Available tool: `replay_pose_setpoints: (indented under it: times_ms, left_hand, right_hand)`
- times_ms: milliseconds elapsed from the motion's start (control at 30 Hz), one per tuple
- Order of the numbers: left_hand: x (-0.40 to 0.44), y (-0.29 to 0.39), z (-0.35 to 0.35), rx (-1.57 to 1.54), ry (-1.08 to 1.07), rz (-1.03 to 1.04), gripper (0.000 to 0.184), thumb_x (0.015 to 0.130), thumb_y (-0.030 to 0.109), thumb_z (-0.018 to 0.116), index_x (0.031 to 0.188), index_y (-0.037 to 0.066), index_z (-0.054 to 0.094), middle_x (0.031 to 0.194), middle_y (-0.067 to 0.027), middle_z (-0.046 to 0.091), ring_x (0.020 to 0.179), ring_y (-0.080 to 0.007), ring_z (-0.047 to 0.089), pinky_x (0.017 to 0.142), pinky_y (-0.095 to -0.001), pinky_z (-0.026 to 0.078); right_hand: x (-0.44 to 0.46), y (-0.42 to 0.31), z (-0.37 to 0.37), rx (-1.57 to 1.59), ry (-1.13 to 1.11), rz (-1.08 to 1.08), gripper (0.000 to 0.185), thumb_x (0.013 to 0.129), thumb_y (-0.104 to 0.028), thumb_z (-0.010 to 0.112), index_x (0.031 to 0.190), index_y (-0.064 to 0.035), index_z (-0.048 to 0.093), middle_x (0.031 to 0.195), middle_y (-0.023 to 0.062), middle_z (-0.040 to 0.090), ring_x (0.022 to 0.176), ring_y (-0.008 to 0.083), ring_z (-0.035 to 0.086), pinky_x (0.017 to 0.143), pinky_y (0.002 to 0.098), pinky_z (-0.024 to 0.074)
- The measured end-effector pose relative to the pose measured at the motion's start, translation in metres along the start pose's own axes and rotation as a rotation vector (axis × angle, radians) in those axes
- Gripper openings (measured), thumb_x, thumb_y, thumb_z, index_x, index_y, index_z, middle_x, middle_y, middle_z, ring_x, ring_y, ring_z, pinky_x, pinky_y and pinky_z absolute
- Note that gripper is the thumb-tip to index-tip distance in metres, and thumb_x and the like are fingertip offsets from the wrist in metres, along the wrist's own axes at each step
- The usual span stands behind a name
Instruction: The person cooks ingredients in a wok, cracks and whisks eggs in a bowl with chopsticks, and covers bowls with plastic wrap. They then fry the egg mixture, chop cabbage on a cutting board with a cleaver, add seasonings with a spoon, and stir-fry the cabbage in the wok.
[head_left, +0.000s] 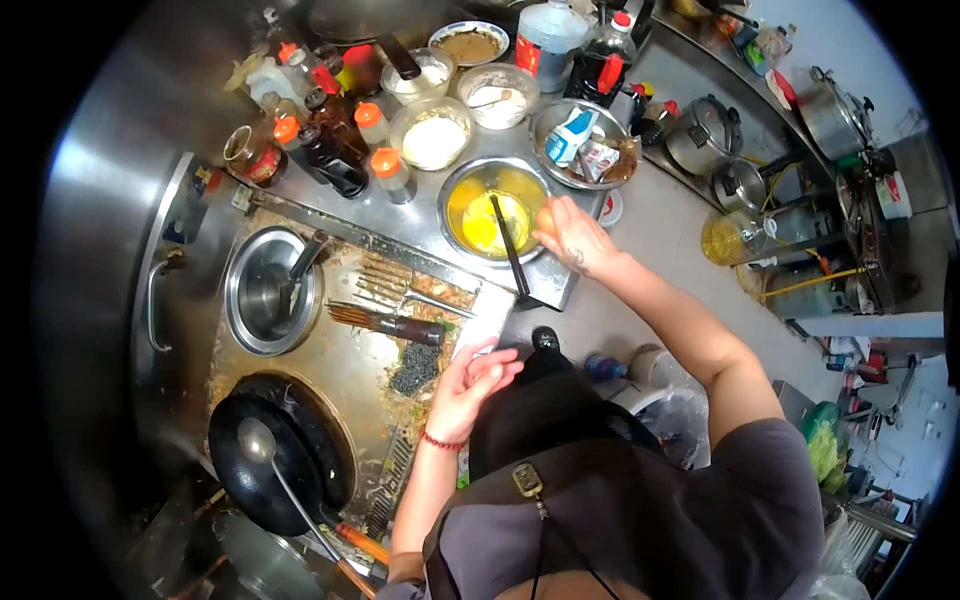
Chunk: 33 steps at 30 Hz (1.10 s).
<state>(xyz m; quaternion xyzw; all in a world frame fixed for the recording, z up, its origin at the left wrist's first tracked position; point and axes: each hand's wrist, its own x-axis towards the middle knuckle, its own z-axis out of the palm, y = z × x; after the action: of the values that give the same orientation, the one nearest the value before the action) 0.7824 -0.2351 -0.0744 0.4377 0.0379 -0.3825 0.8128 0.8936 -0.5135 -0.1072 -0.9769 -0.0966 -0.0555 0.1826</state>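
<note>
At the right rim of a steel bowl, my right hand is closed around an egg. Yellow beaten egg lies in the bowl, and dark chopsticks lean in it, their ends over the counter's front edge. My left hand, with a red bead bracelet at the wrist, is held near my body, fingers apart and nothing in it. Beyond it lie a bamboo brush and a metal fork-like tool.
Bowls of white powder, orange-capped bottles and a bowl of packets stand behind. On the stove are a water-filled steel pot and a black wok with a ladle. A bin stands at right.
</note>
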Motion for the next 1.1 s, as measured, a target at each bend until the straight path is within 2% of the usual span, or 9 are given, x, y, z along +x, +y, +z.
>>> replay_pose_setpoints:
  times_ms: [67,200,367,700,867,933,1000,1067,1100]
  left_hand:
    - [-0.016,-0.007,-0.011,-0.022,0.075,0.013,0.038,0.089,0.009,0.052,0.124,0.001,0.040,0.115,-0.0201,0.054,0.105,-0.0286,0.057,0.090,-0.0354,0.047]
    - [-0.026,-0.015,-0.019,-0.054,0.130,0.036,0.036,0.089,0.009,0.052,0.123,0.002,0.042,0.115,-0.0192,0.055,0.104,-0.0281,0.057,0.089,-0.0346,0.047]
    - [-0.031,-0.015,-0.018,-0.089,0.144,0.064,0.035,0.089,0.008,0.052,0.122,0.002,0.043,0.115,-0.0191,0.055,0.103,-0.0276,0.057,0.089,-0.0347,0.047]
    - [-0.014,-0.026,-0.013,0.005,0.001,-0.066,0.037,0.089,0.009,0.052,0.124,0.002,0.041,0.116,-0.0196,0.054,0.104,-0.0276,0.057,0.090,-0.0355,0.047]
    - [0.006,-0.040,-0.004,0.073,-0.150,-0.196,0.039,0.089,0.009,0.052,0.125,0.000,0.041,0.117,-0.0204,0.054,0.105,-0.0284,0.056,0.090,-0.0364,0.046]
    - [0.016,-0.043,0.006,0.150,-0.190,-0.220,0.039,0.089,0.008,0.051,0.125,0.000,0.041,0.116,-0.0205,0.054,0.105,-0.0292,0.056,0.090,-0.0365,0.046]
    - [0.034,-0.060,0.013,0.207,-0.280,-0.292,0.037,0.089,0.009,0.051,0.124,0.000,0.041,0.116,-0.0202,0.054,0.104,-0.0286,0.057,0.090,-0.0362,0.046]
    - [0.039,-0.072,0.036,0.351,-0.363,-0.414,0.037,0.090,0.010,0.051,0.124,0.001,0.042,0.115,-0.0197,0.055,0.103,-0.0276,0.058,0.089,-0.0351,0.047]
    - [0.043,-0.081,0.043,0.439,-0.403,-0.449,0.036,0.090,0.010,0.051,0.124,0.002,0.042,0.115,-0.0190,0.055,0.102,-0.0268,0.058,0.087,-0.0340,0.047]
  right_hand:
    - [0.015,-0.012,-0.016,0.177,0.239,-0.173,0.046,0.080,-0.019,0.064,0.112,0.0016,0.039,0.100,0.0210,0.049,0.087,0.0394,0.054,0.077,0.0414,0.0452]
    - [0.042,-0.027,-0.027,0.202,0.154,-0.114,0.045,0.078,-0.019,0.066,0.107,0.0032,0.040,0.098,0.0236,0.051,0.093,0.0388,0.054,0.080,0.0422,0.0444]
    - [0.070,-0.040,-0.038,0.142,0.111,-0.134,0.034,0.087,-0.030,0.056,0.099,-0.0025,0.039,0.079,0.0254,0.056,0.074,0.0441,0.056,0.066,0.0463,0.0468]
    - [0.074,-0.054,-0.065,-0.086,0.103,-0.122,0.035,0.088,-0.037,0.053,0.102,-0.0071,0.040,0.083,0.0202,0.058,0.077,0.0389,0.059,0.064,0.0439,0.0482]
    - [-0.112,-0.043,-0.114,-0.002,0.285,0.215,0.041,0.086,-0.036,0.056,0.111,-0.0062,0.043,0.091,0.0191,0.058,0.081,0.0382,0.059,0.070,0.0436,0.0484]
    - [-0.240,-0.029,-0.095,0.020,0.134,0.557,0.050,0.085,-0.039,0.057,0.117,-0.0043,0.041,0.096,0.0210,0.057,0.084,0.0377,0.059,0.073,0.0429,0.0479]
    - [-0.329,-0.024,-0.070,0.136,-0.081,0.943,0.064,0.084,-0.048,0.054,0.128,-0.0046,0.036,0.113,0.0257,0.050,0.101,0.0411,0.053,0.084,0.0441,0.0443]
    - [-0.403,-0.043,-0.047,-0.049,-0.263,1.229,0.077,0.084,-0.059,0.043,0.141,-0.0115,0.021,0.139,0.0310,0.021,0.128,0.0473,0.024,0.105,0.0485,0.0233]
    - [-0.425,-0.041,-0.033,-0.023,-0.155,1.264,0.076,0.085,-0.059,0.043,0.142,-0.0134,0.021,0.140,0.0309,0.021,0.129,0.0462,0.022,0.105,0.0479,0.0224]
